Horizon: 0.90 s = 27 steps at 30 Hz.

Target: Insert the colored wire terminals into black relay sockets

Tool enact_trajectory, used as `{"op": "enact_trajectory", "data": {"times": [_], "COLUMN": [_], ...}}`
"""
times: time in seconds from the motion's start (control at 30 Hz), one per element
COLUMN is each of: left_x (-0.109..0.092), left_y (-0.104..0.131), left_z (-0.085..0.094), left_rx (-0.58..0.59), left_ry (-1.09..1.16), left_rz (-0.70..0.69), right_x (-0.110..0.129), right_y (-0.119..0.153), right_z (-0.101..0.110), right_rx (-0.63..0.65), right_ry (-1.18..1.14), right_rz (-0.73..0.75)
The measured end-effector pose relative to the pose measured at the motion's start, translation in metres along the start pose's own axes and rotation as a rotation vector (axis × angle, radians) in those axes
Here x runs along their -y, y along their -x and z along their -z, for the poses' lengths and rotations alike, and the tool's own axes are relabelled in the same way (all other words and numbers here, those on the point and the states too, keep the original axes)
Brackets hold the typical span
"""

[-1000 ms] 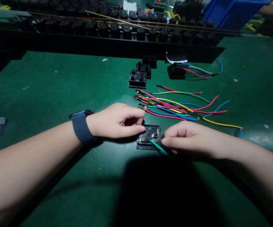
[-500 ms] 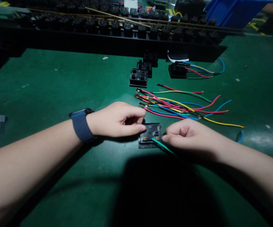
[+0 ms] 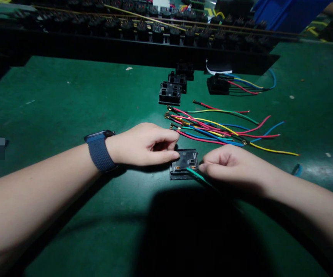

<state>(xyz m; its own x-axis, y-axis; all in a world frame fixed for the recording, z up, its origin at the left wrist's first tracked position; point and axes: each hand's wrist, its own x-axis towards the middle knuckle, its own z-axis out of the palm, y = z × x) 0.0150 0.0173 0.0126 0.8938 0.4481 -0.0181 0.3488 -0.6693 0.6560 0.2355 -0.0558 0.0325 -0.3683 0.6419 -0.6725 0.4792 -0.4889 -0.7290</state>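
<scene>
A small black plastic socket housing with brass contacts lies on the green table between my hands. My left hand, with a watch on its wrist, is closed, thumb and curled index finger gripping the housing's left side. At the opposite edge my right hand is also closed, its thumb tip against the housing. A green wire comes out of the housing near the lower contacts and runs right, passing below my right hand. The fingers' undersides are hidden.
Beyond my hands lies a bundle of loose coloured wires with crimped terminals. Farther back are several black housings and a wired housing. A long black rail full of sockets crosses the back, near a blue bin.
Both hands keep their places at the housing, with barely any movement. The view has shifted slightly, so the background sits a little higher and farther right.
</scene>
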Motion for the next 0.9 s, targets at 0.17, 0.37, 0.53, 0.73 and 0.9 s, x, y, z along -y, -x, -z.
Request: {"op": "enact_trajectory", "data": {"times": [0.17,0.37,0.53,0.73,0.9], "left_x": [-0.0001,-0.0006,-0.0005,-0.0012,-0.0014], "left_y": [0.0008,0.0009,0.0014,0.001,0.0003], "left_z": [0.0,-0.0002,0.0,-0.0003,-0.0002], "left_rx": [0.004,-0.004,0.0,-0.001,0.0], "left_ry": [-0.003,-0.005,-0.001,-0.008,-0.007], "left_rz": [0.002,0.007,0.009,0.005,0.013], "right_x": [0.0002,-0.0002,-0.002,-0.0047,-0.0021], "right_y": [-0.0001,-0.0031,-0.0036,-0.005,-0.0058], "right_z": [0.002,0.0009,0.0015,0.004,0.0034], "right_rx": [-0.015,-0.067,-0.055,-0.052,-0.198], "right_ry": [0.07,0.123,0.129,0.147,0.104], "right_rz": [0.01,0.003,0.02,0.046,-0.045]}}
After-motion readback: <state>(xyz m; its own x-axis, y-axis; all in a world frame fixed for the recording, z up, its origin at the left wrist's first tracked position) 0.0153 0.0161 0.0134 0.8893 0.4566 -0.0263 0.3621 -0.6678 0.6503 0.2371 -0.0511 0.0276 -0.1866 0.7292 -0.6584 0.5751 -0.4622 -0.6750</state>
